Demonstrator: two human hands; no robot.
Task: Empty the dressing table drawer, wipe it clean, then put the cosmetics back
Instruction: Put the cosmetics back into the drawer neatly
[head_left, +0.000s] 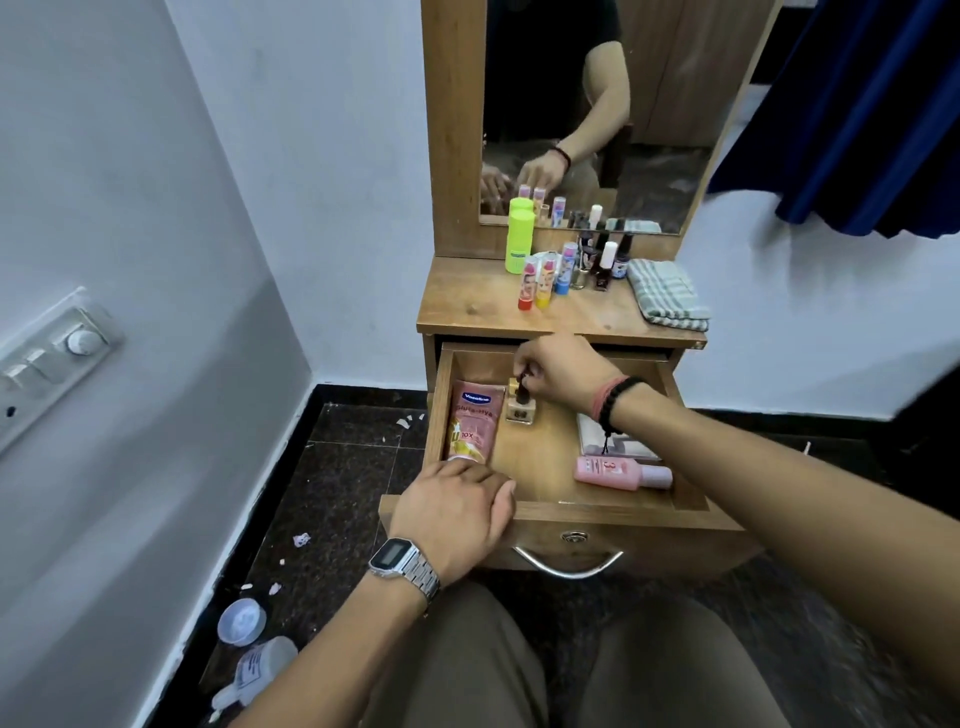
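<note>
Resting my left hand (457, 506) with relaxed fingers on the front edge of the open drawer (691, 512), beside the pink Vaseline tube (470, 426), I pinch the dark cap of a small beige bottle (521, 408) with my right hand (558, 371); a pink bottle (621, 472) lies further right

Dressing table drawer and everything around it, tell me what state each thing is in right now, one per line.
Drawer: pulled open, partly filled.
Vaseline tube: lying flat in drawer, left side.
Nail polish bottle: upright in drawer, cap pinched by right hand.
Pink bottle: lying on its side in drawer.
Left hand: resting on drawer front edge.
Checked cloth: folded on tabletop.
Green bottle: upright, capped.
</note>
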